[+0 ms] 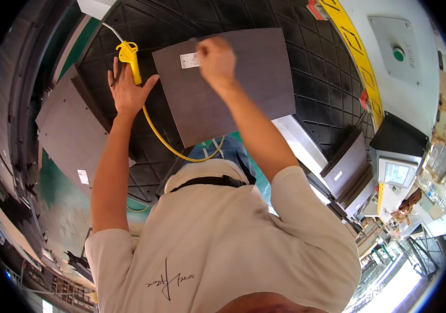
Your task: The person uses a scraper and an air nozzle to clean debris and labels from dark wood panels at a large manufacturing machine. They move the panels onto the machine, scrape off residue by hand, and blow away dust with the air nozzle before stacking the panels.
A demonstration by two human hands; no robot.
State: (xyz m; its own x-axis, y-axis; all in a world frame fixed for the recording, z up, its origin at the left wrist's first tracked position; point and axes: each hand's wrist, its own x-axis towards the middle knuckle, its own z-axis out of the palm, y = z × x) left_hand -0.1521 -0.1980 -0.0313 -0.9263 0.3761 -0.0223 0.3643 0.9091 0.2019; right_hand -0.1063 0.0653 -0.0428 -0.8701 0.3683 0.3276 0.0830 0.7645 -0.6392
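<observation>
A dark brown flat panel [244, 78] lies in front of me on a black gridded work surface, with a small white label [189, 60] near its far left corner. My right hand [218, 61] is closed and slightly blurred over the panel, right beside the label. Something small and dark shows at its fingertips, too unclear to name. My left hand [130, 94] has its fingers spread, left of the panel. A yellow air blow gun [129, 55] with a bent metal nozzle lies by those fingers, its handle between fingers and thumb. I see no grip on it.
From the gun a yellow hose [163, 144] loops toward my waist. Another brown panel [74, 122] sits at the left. On the right stand a white machine body with a green button [398, 53], a yellow strip [356, 47], a small screen [396, 173] and stacked panels [345, 167].
</observation>
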